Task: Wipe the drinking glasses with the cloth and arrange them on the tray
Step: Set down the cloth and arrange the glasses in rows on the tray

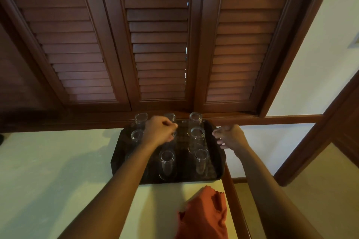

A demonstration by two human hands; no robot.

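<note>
A dark tray (pixel 116 159) lies on the pale tabletop and carries several clear drinking glasses standing upside down in rows, such as one at the front (pixel 167 163) and one at the back right (pixel 195 119). My left hand (pixel 158 132) hovers over the middle of the tray with its fingers curled round the middle glass, which is mostly hidden beneath it. My right hand (pixel 230 136) hangs at the tray's right rim, fingers loosely curled, holding nothing. The orange cloth (pixel 205 213) lies crumpled on the table in front of the tray.
Brown louvred shutters (pixel 159 44) rise right behind the tray. The table's wooden edge (pixel 232 196) runs along the right side, close to the tray and cloth. Pale table surface (pixel 48 170) stretches to the left.
</note>
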